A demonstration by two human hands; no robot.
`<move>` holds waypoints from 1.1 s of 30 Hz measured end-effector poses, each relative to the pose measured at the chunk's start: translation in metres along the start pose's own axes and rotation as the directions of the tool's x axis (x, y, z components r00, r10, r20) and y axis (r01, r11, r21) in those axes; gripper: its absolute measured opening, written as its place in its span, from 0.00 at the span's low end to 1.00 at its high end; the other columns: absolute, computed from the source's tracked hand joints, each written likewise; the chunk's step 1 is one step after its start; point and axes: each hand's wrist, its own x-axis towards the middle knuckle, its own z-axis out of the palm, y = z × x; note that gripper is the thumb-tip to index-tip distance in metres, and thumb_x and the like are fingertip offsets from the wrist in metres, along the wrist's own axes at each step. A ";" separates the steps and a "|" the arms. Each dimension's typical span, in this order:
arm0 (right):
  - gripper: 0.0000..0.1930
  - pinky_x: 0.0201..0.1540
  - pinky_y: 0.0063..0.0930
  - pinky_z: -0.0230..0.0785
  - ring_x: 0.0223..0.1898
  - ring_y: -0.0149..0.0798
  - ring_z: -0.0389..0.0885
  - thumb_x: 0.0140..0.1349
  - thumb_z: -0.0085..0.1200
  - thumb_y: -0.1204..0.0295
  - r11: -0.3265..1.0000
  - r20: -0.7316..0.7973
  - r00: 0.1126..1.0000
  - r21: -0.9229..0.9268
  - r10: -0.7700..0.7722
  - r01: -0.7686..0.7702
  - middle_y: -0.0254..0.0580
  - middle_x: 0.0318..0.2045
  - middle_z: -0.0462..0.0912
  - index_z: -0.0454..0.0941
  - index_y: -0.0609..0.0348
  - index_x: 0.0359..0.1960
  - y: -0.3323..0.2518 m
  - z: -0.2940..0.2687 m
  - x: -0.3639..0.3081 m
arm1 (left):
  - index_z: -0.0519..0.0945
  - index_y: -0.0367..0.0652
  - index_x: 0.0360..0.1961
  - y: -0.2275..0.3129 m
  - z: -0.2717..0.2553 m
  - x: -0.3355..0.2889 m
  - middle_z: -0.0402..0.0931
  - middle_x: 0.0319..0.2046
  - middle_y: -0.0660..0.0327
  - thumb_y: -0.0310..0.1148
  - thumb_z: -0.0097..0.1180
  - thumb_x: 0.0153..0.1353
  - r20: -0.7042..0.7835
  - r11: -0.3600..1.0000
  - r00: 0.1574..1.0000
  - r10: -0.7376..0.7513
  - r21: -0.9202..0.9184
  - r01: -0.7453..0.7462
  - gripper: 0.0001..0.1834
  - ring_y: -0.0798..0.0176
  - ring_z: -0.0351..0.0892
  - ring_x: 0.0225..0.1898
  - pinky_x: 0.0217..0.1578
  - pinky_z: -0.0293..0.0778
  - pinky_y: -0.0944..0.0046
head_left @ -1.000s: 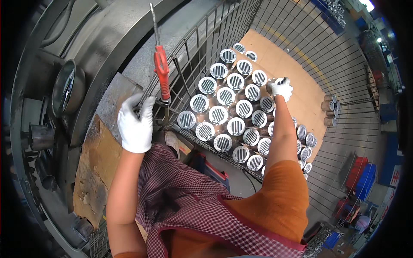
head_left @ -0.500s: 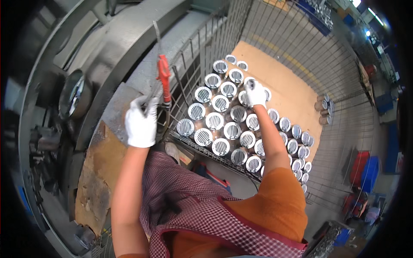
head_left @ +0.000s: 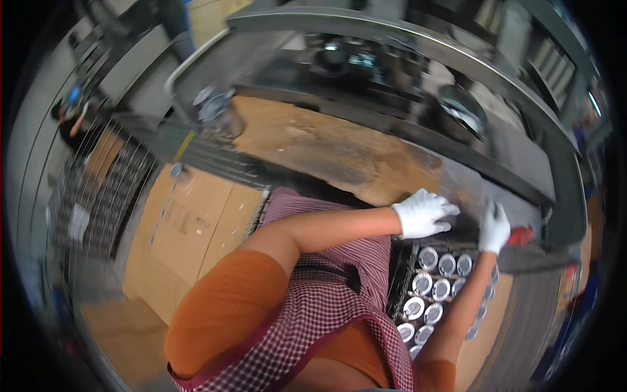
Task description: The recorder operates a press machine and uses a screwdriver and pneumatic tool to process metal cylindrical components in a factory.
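Observation:
My left hand, in a white glove, is held over the right end of the worn brown board, its fingers stretched to the right and nothing seen in them. To its right, my right hand, also white-gloved and a little blurred, is raised by the machine's edge with fingers apart. A red air blow gun shows just beside it; I cannot tell if they touch. Below both hands, round metal parts with shiny slotted tops stand in rows in a wire cage, partly covered by my right forearm.
The brown board lies along a grey machine with a curved frame. A plastic-wrapped object sits at its left end. Flattened cardboard lies on the left. Farther off, another person is beside a wire cage.
The view has swung left, bringing the board and machine ahead of me. My left hand has moved away from the blow gun. My right hand has left the metal parts and come up near the gun.

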 end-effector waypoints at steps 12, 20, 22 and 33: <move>0.19 0.32 0.43 0.66 0.27 0.59 0.73 0.66 0.50 0.56 1.000 -0.029 1.000 -0.017 0.012 -0.013 0.59 0.28 0.79 0.80 0.63 0.33 -0.030 -0.011 -0.005 | 0.83 0.45 0.42 -0.183 -0.291 -0.238 0.82 0.38 0.50 0.58 0.51 0.58 -0.672 -0.001 0.279 -0.686 0.385 0.923 0.27 0.50 0.81 0.40 0.39 0.74 0.51; 0.23 0.41 0.39 0.69 0.35 0.53 0.81 0.67 0.48 0.55 0.992 0.095 0.991 -0.096 0.093 -0.084 0.58 0.37 0.83 0.80 0.66 0.43 -0.025 -0.017 0.003 | 0.85 0.50 0.30 -0.172 -0.247 -0.219 0.82 0.32 0.54 0.53 0.45 0.62 -0.391 0.427 0.649 -0.653 0.517 0.742 0.22 0.51 0.81 0.35 0.38 0.75 0.54; 0.23 0.43 0.37 0.70 0.38 0.51 0.82 0.68 0.47 0.56 0.997 0.115 0.990 -0.037 0.078 -0.074 0.55 0.39 0.84 0.80 0.66 0.45 -0.016 -0.017 0.005 | 0.85 0.50 0.29 -0.178 -0.222 -0.212 0.82 0.32 0.58 0.51 0.49 0.59 -0.373 0.659 0.853 -0.365 0.544 0.520 0.19 0.53 0.81 0.37 0.39 0.75 0.54; 0.17 0.40 0.44 0.71 0.36 0.56 0.79 0.59 0.57 0.60 0.544 0.490 0.813 -0.609 -0.314 0.577 0.54 0.34 0.81 0.77 0.66 0.29 -0.064 -0.050 -0.018 | 0.84 0.43 0.30 -0.152 -0.244 -0.301 0.81 0.27 0.56 0.42 0.64 0.48 -0.849 0.751 0.521 -0.083 0.291 0.593 0.14 0.53 0.82 0.27 0.30 0.77 0.58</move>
